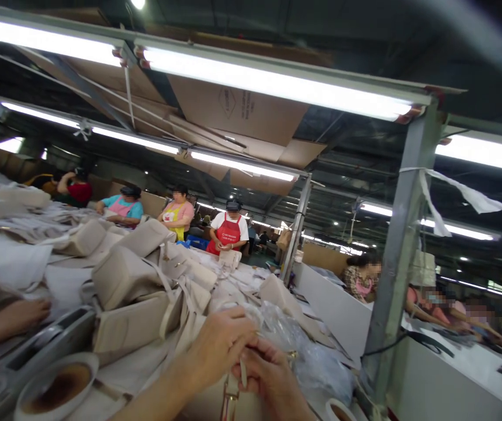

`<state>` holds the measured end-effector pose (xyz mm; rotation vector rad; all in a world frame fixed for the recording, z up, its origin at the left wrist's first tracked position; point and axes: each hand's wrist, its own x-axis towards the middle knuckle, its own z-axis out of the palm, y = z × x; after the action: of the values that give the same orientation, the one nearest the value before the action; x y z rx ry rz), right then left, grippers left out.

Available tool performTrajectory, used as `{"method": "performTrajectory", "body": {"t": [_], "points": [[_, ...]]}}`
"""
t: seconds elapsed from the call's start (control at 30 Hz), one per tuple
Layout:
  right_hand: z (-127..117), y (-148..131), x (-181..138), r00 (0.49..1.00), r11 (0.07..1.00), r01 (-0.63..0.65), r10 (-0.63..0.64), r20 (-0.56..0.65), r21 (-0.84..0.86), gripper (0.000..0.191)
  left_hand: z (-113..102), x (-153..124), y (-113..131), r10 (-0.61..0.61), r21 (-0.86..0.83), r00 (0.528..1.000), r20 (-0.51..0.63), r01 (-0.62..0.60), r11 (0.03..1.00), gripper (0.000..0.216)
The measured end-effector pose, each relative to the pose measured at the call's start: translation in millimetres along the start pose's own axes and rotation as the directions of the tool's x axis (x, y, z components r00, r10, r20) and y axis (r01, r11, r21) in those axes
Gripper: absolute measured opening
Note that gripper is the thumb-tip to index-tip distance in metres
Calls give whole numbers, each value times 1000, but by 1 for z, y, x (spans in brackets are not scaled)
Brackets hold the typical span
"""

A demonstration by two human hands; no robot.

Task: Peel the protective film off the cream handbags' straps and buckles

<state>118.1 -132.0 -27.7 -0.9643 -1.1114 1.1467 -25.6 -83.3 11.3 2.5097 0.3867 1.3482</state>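
Both my hands meet low in the middle of the view. My left hand [218, 345] is closed, its fingers pinched on a beige strap [242, 374] of a beige bag. My right hand [272, 377] is curled shut on the same strap, touching the left hand. Below them a small gold buckle [229, 397] shows on the strap. A crumpled clear plastic bag [307, 356] lies just right of my hands. Several beige handbags [123, 280] are piled on the long table to the left.
A round bowl with brown residue [58, 386] sits at the lower left, beside another person's hand [9, 321]. Several people work along the far side of the table. A grey metal post [397, 251] stands at the right, with fluorescent lights overhead.
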Motion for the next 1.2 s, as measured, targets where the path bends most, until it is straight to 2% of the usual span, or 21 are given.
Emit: {"method": "performTrajectory", "body": {"t": [0.07,0.17,0.23,0.3,0.4,0.5,0.6,0.7,0.77,0.83,0.93,1.03,1.2], "points": [[3,-1,-1,1000,999,-15,16,18,-50,46,4,11,-4,-44,-10,998,-40,44,999,30],[8,-5,-6,998,995,-50,48,-32,-81,45,-2,44,-7,-176,-149,972,-153,153,977,28],[9,-10,-8,997,996,-45,40,-72,-71,43,-8,63,-5,-192,-233,975,-113,162,959,26],[9,-14,-10,995,997,-41,35,-97,-59,37,-11,69,0,-111,-230,994,-6,107,967,21],[9,-16,-11,995,993,-53,43,-93,-102,25,-6,55,5,-26,-77,992,126,36,996,22],[10,-15,-12,994,982,-78,64,-86,-171,21,0,26,6,-69,11,990,121,69,998,27],[8,-16,-16,997,974,-71,66,-30,-216,16,2,1,5,-205,-164,975,81,216,962,24],[4,-19,-22,999,964,-30,34,11,-265,13,6,-12,3,-424,-442,897,121,432,786,22],[2,-20,-24,1000,954,-13,13,-2,-298,12,10,-14,1,-490,-578,860,145,476,663,20],[2,-21,-25,999,945,-2,-13,-43,-327,11,14,-15,-1,-518,-679,842,153,470,564,21],[3,-19,-25,991,934,7,-55,-123,-357,13,16,-17,-2,-562,-743,803,199,498,448,34],[4,-17,-25,984,940,20,-78,-159,-341,18,13,-18,-3,-586,-684,768,256,573,452,30],[3,-12,-28,987,959,7,-52,-152,-283,26,10,-21,0,-588,-665,767,258,582,467,25]]}}
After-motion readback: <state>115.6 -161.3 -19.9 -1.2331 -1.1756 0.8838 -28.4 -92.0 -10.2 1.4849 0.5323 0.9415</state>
